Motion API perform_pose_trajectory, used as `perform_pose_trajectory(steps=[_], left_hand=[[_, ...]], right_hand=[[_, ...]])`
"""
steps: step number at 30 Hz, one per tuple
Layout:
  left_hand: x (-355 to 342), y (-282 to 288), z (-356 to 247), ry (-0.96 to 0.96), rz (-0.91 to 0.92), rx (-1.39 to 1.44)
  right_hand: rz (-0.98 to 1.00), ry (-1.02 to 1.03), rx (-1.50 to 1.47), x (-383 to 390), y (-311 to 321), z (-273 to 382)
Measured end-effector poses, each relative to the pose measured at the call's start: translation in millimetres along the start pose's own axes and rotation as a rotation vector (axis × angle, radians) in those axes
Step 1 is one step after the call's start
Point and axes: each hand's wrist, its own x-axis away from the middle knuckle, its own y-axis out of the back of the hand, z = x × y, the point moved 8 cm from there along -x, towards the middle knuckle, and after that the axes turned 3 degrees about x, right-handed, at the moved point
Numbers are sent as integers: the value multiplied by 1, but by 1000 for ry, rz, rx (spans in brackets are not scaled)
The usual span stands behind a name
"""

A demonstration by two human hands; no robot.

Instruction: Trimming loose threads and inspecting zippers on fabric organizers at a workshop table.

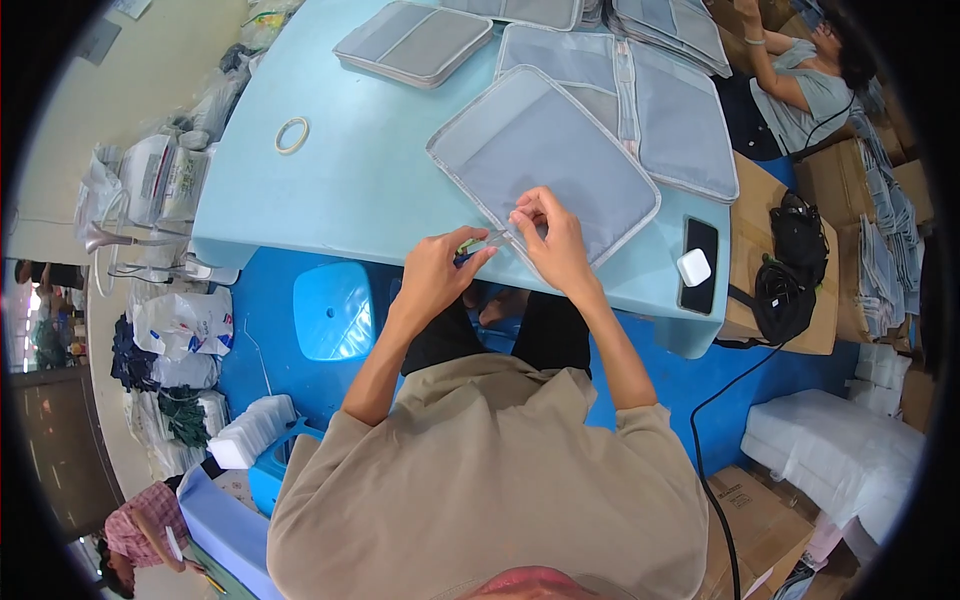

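A grey flat fabric case [570, 150] with pale piped edges lies slanted on the light blue table in front of me, its near corner at the table edge. My left hand [437, 275] is closed on a small pair of thread snips [493, 239], whose tips point at the case's near left edge. Over that same edge, my right hand [556, 250] pinches thumb and fingers together; whatever is between them is too small to make out. Under its far right side lies another grey case [685, 130] with a zip strip across it.
Stacked grey cases [410, 42] and a tape roll [291, 135] sit farther back on the table [330, 200]. At the right edge, a white earbud case [693, 266] rests on a phone [699, 235]. A blue stool [333, 310] stands left; another person [800, 85] sits far right.
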Motion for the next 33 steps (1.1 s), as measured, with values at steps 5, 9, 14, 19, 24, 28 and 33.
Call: perform_pose_trajectory(steps=[5,9,14,19,24,28,33], left_hand=[[1,0,2,-2,8,-1],[-1,4,-4,-60,-12,12],[-2,5,-5,-39,26,-23],[-2,3,-2,-72,11,-26],[-2,5,-5,-50,23,-30],[-2,4,-4,-41,25,-21],[-3,2,-2,-65,22,-12]], right_hand=[[137,176,179,6,3,19],[180,298,301,11,0,27],[135,388,418,11,-6,27],[124,433,403,5,-6,19],[104,419,399,1,-9,20],[130,225,312,-2,-7,15],[122,182,295,-3,-9,8]])
